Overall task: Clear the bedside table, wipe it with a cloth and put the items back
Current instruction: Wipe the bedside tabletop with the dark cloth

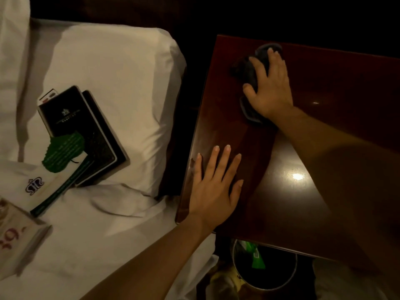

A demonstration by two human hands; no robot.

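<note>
your right hand (268, 87) is pressing a dark cloth (252, 70) onto the far part of the bedside table (324, 191); your left hand (214, 187) is lying flat, fingers spread, empty. the cleared booklets (86, 135) are sitting on the pillow (121, 68).

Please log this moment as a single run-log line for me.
stage: wiping | right hand pressing dark cloth on bedside table | left hand flat on table | booklets on bed

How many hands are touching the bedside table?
2. The left hand lies flat near the table's front-left edge; the right hand presses a dark cloth toward the back.
</note>
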